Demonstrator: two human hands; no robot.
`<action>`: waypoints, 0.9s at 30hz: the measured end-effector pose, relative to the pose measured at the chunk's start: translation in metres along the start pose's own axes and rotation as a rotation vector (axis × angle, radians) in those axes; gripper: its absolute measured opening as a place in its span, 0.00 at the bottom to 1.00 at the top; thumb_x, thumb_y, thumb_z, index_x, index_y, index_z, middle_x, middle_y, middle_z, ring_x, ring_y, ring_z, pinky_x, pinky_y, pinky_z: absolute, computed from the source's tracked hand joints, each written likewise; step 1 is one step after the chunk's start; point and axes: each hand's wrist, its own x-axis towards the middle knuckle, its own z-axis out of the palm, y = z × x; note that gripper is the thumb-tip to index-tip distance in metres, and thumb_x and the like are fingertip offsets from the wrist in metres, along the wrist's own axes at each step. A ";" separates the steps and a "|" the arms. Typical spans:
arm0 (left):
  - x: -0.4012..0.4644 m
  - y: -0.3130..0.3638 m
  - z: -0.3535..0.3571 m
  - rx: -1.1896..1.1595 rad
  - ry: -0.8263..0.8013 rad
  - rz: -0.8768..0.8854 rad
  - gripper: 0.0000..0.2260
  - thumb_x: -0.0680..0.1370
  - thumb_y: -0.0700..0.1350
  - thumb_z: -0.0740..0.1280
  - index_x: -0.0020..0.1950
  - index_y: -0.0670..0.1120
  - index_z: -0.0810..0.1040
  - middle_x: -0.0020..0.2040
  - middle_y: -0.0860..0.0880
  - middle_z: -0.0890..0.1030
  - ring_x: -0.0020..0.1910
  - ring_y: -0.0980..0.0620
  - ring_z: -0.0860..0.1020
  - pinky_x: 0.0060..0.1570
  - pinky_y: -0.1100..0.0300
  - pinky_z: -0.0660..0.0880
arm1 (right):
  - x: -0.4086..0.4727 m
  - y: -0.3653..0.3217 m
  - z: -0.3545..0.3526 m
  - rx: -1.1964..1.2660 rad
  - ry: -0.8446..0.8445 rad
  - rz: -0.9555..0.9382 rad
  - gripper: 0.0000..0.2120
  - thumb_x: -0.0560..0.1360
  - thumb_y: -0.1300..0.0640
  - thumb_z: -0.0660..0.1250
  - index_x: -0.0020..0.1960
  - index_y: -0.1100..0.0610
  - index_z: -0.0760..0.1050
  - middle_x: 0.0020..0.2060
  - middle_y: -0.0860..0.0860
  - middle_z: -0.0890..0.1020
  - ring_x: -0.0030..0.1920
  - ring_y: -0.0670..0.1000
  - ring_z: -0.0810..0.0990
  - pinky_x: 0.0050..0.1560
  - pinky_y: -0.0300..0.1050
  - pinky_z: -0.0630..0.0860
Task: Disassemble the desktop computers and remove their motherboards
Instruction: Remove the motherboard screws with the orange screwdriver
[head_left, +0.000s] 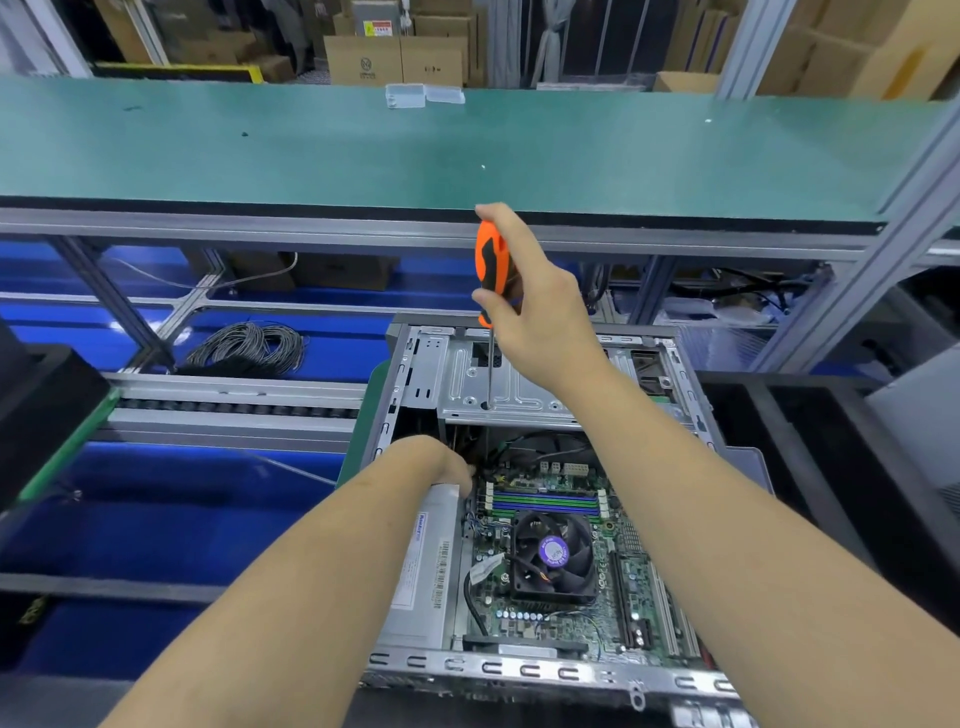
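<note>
An open desktop computer case (410, 374) lies on its side below me. Its green motherboard (613, 566) carries a black CPU fan (553, 556) and blue and green memory slots. My right hand (535, 301) grips an orange and black screwdriver (491, 260) held upright, its tip set in a hole of the silver drive cage (467, 379). My left hand (441, 460) reaches into the dark gap between the cage and the silver power supply (431, 561); its fingers are hidden there.
A long green shelf (311, 150) runs across above the case, on an aluminium frame (904, 208). A coil of grey cable (247, 348) lies on the blue surface to the left. Black bins stand at the right and far left. Cardboard boxes (395, 60) are stacked behind.
</note>
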 end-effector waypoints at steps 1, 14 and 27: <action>0.001 0.000 0.001 -0.007 -0.017 0.007 0.32 0.81 0.39 0.53 0.83 0.54 0.47 0.82 0.46 0.50 0.76 0.41 0.63 0.62 0.51 0.71 | -0.001 0.000 0.000 0.000 0.002 -0.006 0.33 0.77 0.64 0.68 0.74 0.43 0.60 0.41 0.34 0.72 0.40 0.39 0.74 0.47 0.38 0.74; 0.014 0.002 0.004 0.019 -0.024 -0.048 0.27 0.81 0.45 0.56 0.80 0.44 0.58 0.77 0.43 0.65 0.67 0.43 0.73 0.65 0.47 0.74 | 0.003 -0.003 0.000 -0.009 0.031 -0.029 0.33 0.76 0.64 0.69 0.74 0.45 0.61 0.45 0.40 0.74 0.40 0.46 0.72 0.49 0.41 0.76; 0.010 0.003 0.004 0.009 -0.006 -0.030 0.27 0.80 0.44 0.56 0.80 0.44 0.59 0.77 0.43 0.65 0.56 0.46 0.74 0.52 0.53 0.75 | -0.003 -0.001 -0.001 0.001 0.052 -0.027 0.33 0.76 0.64 0.68 0.75 0.45 0.60 0.50 0.45 0.76 0.42 0.38 0.74 0.48 0.33 0.73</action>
